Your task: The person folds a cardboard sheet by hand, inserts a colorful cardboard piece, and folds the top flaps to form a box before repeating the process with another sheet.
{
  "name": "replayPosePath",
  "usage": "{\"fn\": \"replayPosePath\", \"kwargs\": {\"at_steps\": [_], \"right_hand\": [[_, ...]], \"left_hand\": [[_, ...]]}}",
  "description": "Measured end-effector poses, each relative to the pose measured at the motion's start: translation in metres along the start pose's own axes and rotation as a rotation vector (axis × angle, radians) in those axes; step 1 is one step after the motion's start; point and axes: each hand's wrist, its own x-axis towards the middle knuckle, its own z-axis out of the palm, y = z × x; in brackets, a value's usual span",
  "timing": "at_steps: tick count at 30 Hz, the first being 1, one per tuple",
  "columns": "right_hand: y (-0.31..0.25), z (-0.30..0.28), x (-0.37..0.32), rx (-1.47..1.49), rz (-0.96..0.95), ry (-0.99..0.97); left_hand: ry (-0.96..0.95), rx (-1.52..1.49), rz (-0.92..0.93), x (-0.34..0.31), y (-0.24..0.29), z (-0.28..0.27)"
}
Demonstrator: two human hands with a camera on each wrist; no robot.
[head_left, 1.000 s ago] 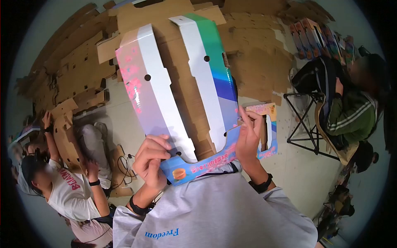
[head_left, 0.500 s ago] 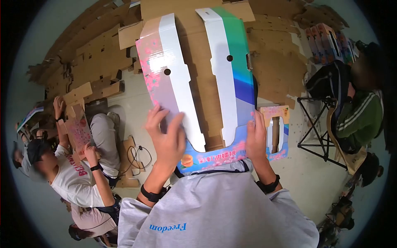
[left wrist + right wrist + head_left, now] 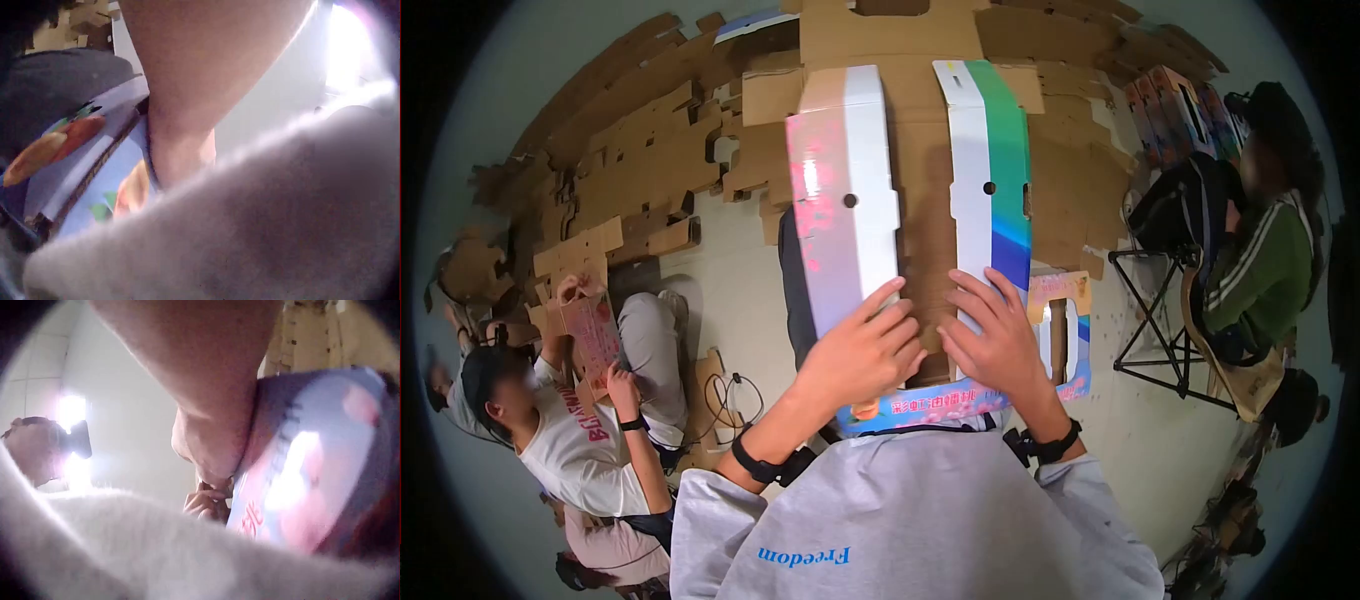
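A printed cardboard box (image 3: 830, 230), pink on the left and green-blue on the right, lies before the person with a long opening between two white flaps. On the lower end of the left flap (image 3: 870, 150) rests the left hand (image 3: 865, 350), its slightly bent fingers reaching the inner edge. The right hand (image 3: 995, 340) lies over the lower part of the right flap (image 3: 970, 170), fingertips towards the opening. Both palms face down and the thumbs are largely hidden. In the wrist views, forearms and grey cloth cover much of the picture beside the printed box (image 3: 112, 169) (image 3: 312, 462).
A second printed box (image 3: 1080, 360) stands close on the right. Flat brown cardboard (image 3: 630, 150) covers much of the floor ahead. A person in white (image 3: 580, 450) handles a pink box at left; another in green (image 3: 1270, 270) sits at right near a folding stool (image 3: 1160, 330).
Both hands have moved inward from the box's outer sides onto the white flaps beside the opening. The person at left has raised one hand to the upper end of the pink box.
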Motion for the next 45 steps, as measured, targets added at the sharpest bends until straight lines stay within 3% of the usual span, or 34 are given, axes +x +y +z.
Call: {"fn": "replayPosePath", "kwargs": {"at_steps": [3,9,12,17,20,23,24,28,33,37,40,43,44,45], "right_hand": [[-0.001,-0.007,-0.009,0.083,-0.093,-0.068],[0.001,0.006,-0.008,0.183,-0.057,0.046],[0.014,0.003,0.007,0.389,0.043,0.068],[0.055,-0.017,0.097,0.161,0.176,0.285],[0.076,-0.019,0.144,0.023,0.284,0.312],[0.103,0.024,0.146,0.133,0.476,0.182],[0.107,0.036,0.141,0.111,0.447,0.249],[0.102,0.021,0.125,0.228,0.531,0.308],[0.099,0.005,0.127,0.365,0.542,0.354],[0.104,0.005,0.125,0.491,0.503,0.454],[0.109,0.004,0.121,0.504,0.505,0.402],[0.111,0.009,0.121,0.372,0.519,0.351],[0.109,0.013,0.120,0.311,0.515,0.333],[0.109,0.016,0.121,0.250,0.507,0.313]], "left_hand": [[-0.014,-0.053,0.008,-0.009,-0.001,-0.014],[-0.134,-0.021,-0.002,-0.013,0.002,-0.008],[0.011,-0.204,-0.052,-0.001,-0.012,-0.020],[0.259,0.133,-0.375,0.059,-0.066,-0.062],[0.358,0.237,-0.487,0.089,-0.116,-0.048],[0.260,0.138,-0.673,0.098,-0.144,-0.028],[0.254,0.121,-0.677,0.101,-0.142,-0.027],[0.275,-0.003,-0.711,0.104,-0.132,-0.030],[0.426,-0.280,-0.780,0.104,-0.140,-0.034],[0.512,-0.324,-0.797,0.107,-0.137,-0.047],[0.463,-0.445,-0.970,0.116,-0.142,-0.062],[0.328,-0.221,-0.845,0.126,-0.155,-0.042],[0.424,-0.127,-0.705,0.122,-0.159,-0.018],[0.384,-0.074,-0.664,0.124,-0.152,-0.019]]}}
